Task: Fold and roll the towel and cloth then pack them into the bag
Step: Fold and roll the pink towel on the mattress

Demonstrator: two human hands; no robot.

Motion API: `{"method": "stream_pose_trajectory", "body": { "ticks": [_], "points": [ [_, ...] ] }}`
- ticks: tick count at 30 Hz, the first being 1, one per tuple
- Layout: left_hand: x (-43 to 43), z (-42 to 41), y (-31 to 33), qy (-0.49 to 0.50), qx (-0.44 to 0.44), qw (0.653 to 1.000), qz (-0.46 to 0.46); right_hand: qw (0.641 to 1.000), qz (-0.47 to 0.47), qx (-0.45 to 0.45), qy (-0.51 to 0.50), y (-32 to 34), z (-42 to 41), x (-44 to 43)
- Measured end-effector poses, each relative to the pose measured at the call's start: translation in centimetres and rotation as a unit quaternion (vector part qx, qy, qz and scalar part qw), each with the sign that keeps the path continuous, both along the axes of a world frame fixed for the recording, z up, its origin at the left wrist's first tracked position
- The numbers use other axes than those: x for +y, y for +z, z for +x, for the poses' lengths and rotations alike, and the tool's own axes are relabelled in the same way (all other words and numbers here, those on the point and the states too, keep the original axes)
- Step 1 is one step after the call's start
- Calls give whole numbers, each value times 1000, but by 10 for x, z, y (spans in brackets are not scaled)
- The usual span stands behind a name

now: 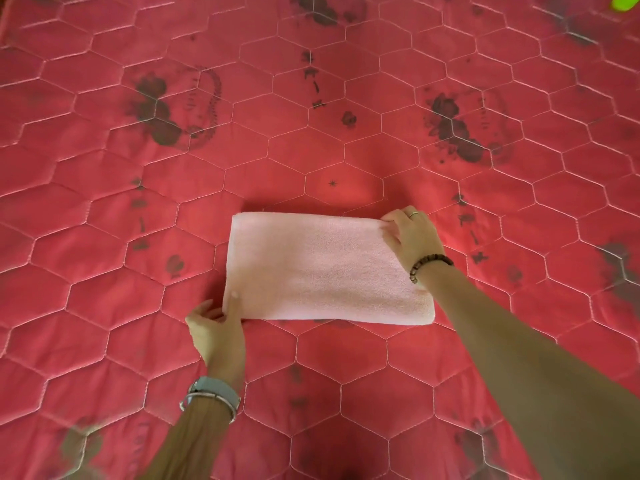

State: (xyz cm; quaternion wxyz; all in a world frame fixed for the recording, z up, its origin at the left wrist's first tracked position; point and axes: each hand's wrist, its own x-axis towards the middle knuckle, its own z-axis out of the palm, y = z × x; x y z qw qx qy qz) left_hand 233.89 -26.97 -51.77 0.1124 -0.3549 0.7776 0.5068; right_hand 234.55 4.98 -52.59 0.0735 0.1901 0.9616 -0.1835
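Observation:
A pale pink towel (322, 268) lies folded into a flat rectangle on the red quilted bedspread (311, 116), in the middle of the view. My left hand (216, 327) pinches the towel's near left corner, thumb on top and fingers underneath. My right hand (410, 233) holds the far right corner, its fingers curled over the towel's edge. A second cloth and a bag are not in view.
The bedspread has hexagon stitching and dark flower prints and fills the whole view. A bright green object (626, 2) shows at the top right corner.

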Motion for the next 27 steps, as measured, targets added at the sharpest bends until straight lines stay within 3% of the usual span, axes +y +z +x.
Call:
{"method": "stream_pose_trajectory", "body": {
  "ticks": [11,15,20,27],
  "points": [
    [36,27,7,-69,-123,968,208,996,-70,13,-52,-6,53,-11],
    [50,15,4,-96,-95,974,183,991,-90,20,-93,-10,90,-26],
    [66,-14,-7,-128,-39,987,88,970,-166,15,-178,-12,135,-70],
    [61,-11,-3,-211,8,977,39,943,-253,10,-215,-7,168,-147]
  ]
}}
